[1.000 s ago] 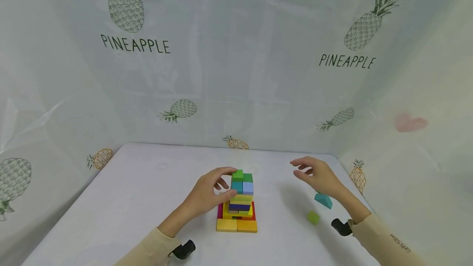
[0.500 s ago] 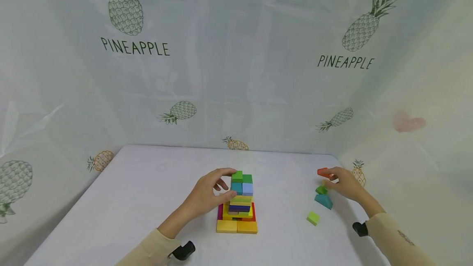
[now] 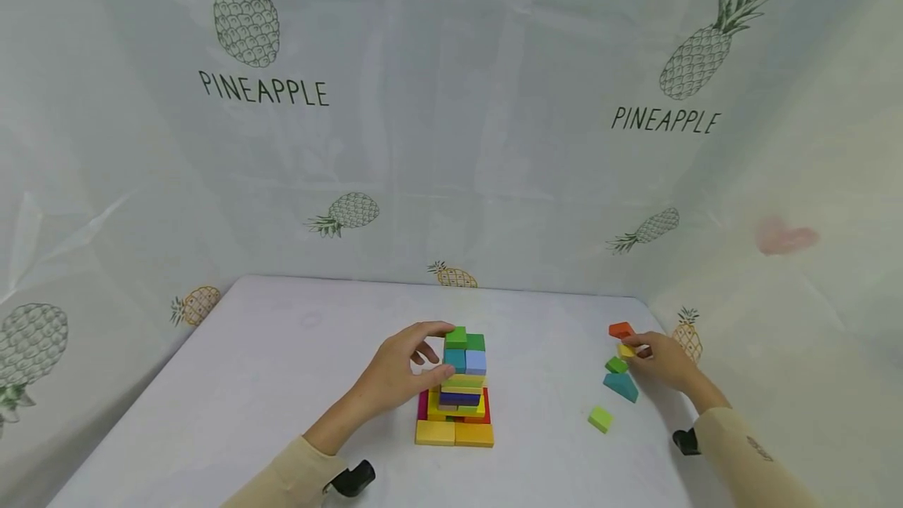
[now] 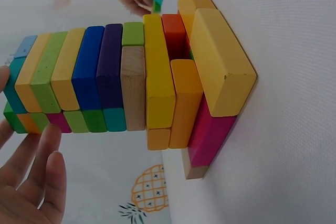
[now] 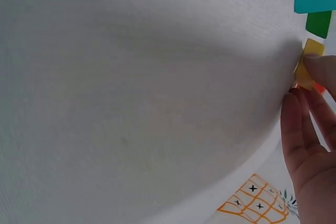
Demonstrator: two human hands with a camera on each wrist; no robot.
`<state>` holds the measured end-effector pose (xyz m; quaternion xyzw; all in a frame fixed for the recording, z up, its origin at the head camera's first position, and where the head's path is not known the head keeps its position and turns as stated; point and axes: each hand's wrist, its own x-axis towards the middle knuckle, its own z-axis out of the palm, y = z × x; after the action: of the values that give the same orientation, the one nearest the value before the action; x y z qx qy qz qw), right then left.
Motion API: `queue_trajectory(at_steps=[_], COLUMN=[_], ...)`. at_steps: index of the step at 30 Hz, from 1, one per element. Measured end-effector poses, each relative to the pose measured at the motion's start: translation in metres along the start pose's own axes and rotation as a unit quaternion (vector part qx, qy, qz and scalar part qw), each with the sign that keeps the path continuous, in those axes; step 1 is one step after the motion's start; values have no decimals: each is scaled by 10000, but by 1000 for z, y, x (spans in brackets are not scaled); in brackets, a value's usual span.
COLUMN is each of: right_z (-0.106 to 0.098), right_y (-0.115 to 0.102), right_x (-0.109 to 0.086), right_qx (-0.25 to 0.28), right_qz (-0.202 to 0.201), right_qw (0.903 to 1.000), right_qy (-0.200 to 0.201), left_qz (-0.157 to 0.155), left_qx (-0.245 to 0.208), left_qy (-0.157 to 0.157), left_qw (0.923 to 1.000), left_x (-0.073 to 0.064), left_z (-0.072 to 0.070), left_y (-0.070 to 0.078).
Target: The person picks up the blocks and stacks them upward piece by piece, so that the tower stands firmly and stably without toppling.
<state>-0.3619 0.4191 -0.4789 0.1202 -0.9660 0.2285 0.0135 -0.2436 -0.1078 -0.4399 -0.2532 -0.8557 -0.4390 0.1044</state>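
Observation:
A tall stepped tower of coloured wooden blocks (image 3: 462,398) stands on the table. My left hand (image 3: 391,367) rests at its upper left, the forefinger by the green top block (image 3: 455,337) and the thumb near the teal block (image 3: 455,361) below. In the left wrist view the fingers (image 4: 44,166) lie beside the tower, relaxed rather than wrapped round it. At the right, my right hand (image 3: 661,359) pinches a small yellow block (image 3: 625,351) between thumb and fingers. The right wrist view shows this yellow block (image 5: 310,64) partly covered by the thumb.
Beside the right hand lie an orange-red block (image 3: 621,330), a green block (image 3: 616,365) and a teal block with slanted sides (image 3: 621,387). A lime-green block (image 3: 600,419) lies nearer. A pineapple-print sheet (image 3: 451,100) hangs behind the white table (image 3: 282,382).
My right hand has moved right and down to the loose blocks; half a second ago it was by the orange-red block, now it pinches the yellow one. The left hand has stayed at the tower.

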Motion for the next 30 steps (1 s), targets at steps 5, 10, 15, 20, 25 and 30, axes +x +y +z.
queue_trajectory(at_steps=[5,10,15,20,25,30], right_z=[4,2,-6,-10,-7,0], right_y=[4,-6,-46,-112,-181,-235], right_x=[1,1,4,6,-1,-12], right_qx=[-30,-114,56,366,878,1040], right_qz=[11,-193,-883,-1568,-2050,-2281], right_qw=[10000,9995,9943,9837,9728,9675], right_qy=[69,243,596,805,634,339], left_qz=[-68,-56,-73,-140,-97,-59], left_qx=[-4,-47,-33,2,6,15], left_qy=[-2,3,-15,-15,16,25], left_qw=[10000,10000,10000,9999,10000,10000], left_x=[0,0,0,0,0,0], left_z=[0,0,0,0,0,1], left_y=[2,2,1,-1,-2,-1])
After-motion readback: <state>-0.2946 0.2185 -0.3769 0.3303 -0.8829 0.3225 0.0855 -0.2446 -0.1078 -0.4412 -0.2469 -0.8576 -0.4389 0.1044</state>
